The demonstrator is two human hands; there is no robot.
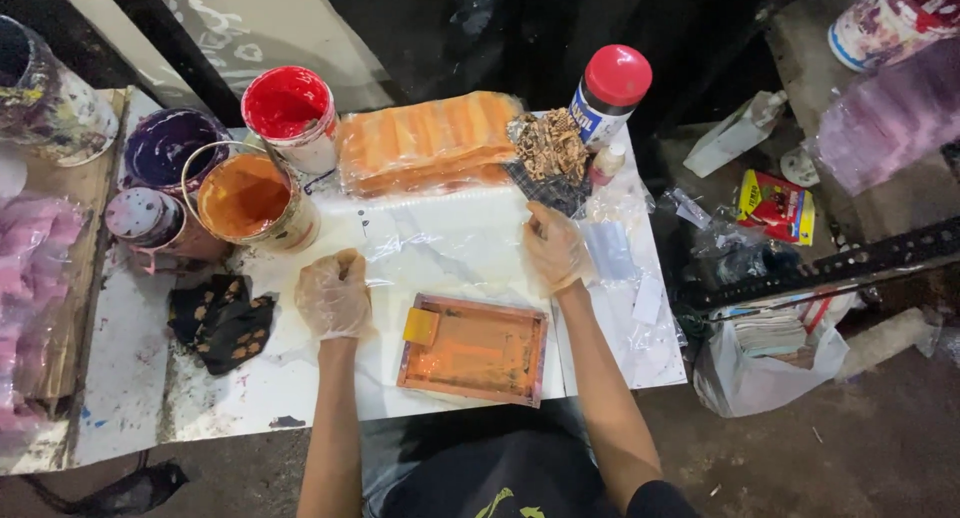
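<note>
A clear plastic sheet [440,243] lies between both gloved hands. The left hand [333,294] is fisted on its edge; the right hand [555,246] presses flat. The orange-stained screen frame [473,349] sits just below them. The open orange paint can [250,200], near the left hand, could smear the sheet if nudged.

Both bare forearms reach toward twelve o'clock, the gloved left hand [334,295] curled loosely, the gloved right hand [556,248] flat with fingers spread.
</note>
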